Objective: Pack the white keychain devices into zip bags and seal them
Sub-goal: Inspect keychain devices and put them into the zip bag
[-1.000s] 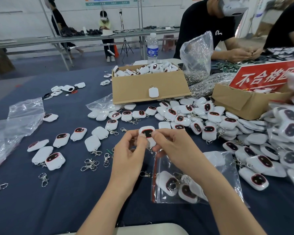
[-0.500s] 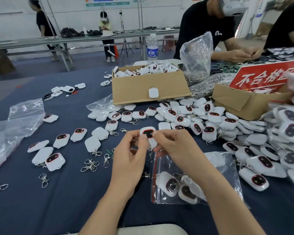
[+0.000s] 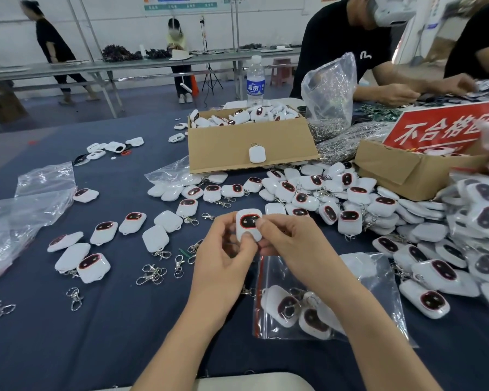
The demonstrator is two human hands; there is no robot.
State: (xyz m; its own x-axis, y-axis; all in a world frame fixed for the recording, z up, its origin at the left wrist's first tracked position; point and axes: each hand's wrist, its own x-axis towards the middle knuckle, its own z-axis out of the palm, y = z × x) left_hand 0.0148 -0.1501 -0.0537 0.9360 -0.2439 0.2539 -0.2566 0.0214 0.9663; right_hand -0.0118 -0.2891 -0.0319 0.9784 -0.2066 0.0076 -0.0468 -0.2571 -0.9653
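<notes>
Single head-worn wide view, looking forward and down, close over table (image 3: 119, 328), room beyond

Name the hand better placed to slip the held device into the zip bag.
Left, probably. The left hand pinches the device right beside the zip bag's red zip edge. The right hand also pinches it, but its forearm lies across the bag.

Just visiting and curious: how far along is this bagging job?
Barely started. One zip bag holds a few devices; whether it's sealed, I can't tell. The left hand and right hand pinch one white device together. Left: dozens of loose devices, plus a full cardboard box.
</notes>
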